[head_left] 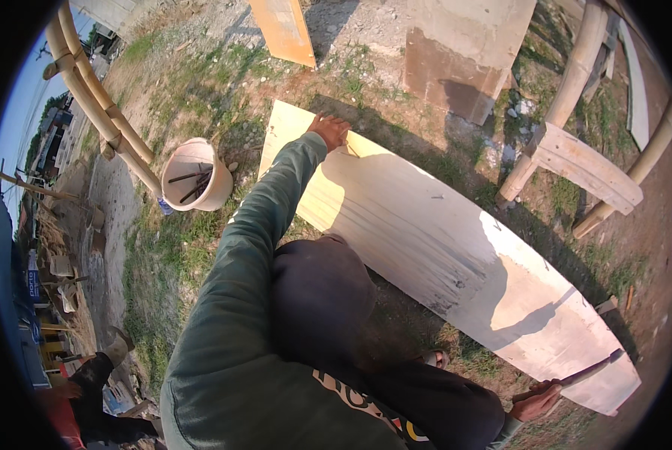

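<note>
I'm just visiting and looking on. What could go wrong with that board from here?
The right hand holds a long dark tool over one end of the board, so a slip might mark the surface. The left hand is bare on the board's far edge, where a splinter or rough spot could perhaps scratch it.

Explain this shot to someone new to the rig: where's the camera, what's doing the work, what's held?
There's no robot: one person works with two bare hands. The picture comes from the left of two fisheye cameras worn on that person's head, looking down, so straight edges bend near the rim. The left hand rests on the upper edge of a long wooden board. The right hand holds a dark slim tool over the board's right end; its exact kind is unclear. To the left, a pale bucket holds dark rods.
</note>
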A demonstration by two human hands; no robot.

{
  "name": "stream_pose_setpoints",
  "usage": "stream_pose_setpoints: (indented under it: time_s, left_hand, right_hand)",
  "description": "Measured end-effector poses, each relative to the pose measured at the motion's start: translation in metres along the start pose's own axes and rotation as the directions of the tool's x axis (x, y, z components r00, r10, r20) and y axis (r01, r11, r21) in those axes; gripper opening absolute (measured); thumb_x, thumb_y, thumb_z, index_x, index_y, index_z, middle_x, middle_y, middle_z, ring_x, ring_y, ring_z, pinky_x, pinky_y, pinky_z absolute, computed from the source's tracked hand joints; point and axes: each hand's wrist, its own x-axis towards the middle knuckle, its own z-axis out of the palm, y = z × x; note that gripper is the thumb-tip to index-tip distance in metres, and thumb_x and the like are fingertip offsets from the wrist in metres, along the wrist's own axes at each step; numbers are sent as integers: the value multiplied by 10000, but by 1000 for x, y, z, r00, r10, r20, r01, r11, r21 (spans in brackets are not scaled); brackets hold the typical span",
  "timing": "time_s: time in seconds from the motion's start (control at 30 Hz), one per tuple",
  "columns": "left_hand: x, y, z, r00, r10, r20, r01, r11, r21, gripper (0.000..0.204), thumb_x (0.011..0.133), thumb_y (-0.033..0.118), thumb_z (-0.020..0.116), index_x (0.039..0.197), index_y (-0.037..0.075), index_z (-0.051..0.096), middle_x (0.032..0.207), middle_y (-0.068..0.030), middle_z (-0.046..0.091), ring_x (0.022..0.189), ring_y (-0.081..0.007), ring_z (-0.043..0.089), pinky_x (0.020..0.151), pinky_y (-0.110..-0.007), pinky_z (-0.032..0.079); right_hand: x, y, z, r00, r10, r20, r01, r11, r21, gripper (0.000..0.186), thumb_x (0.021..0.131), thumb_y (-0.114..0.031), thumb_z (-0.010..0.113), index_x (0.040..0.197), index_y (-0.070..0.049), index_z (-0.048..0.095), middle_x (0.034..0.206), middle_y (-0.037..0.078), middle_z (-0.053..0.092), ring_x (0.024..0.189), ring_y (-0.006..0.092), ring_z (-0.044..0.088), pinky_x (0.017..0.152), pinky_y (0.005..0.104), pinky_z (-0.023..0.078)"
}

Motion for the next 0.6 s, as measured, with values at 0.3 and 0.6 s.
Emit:
stream_pose_setpoints:
  time_s: [0.3,0.6]
  left_hand:
    - [74,-21,40,925,377,-50,-365,841,-399,429,825,344,662,1223,190,614,1299,-127,553,1161,-324,546,996,-464,408]
    - [126,-38,117,861,470,-194,-501,721,-479,321,934,321,494,1220,224,604,1209,-95,621,1121,-323,572,935,-457,447]
  right_hand:
    - [-96,-215,314,220,-254,942,773,634,-9,242,875,-148,635,1036,-1,529,656,130,575,540,254,561,525,343,440]
    - [-209,-229,432,-31,-292,956,883,441,163,424,796,-77,687,1135,29,456,715,225,606,667,404,636,592,449,513]
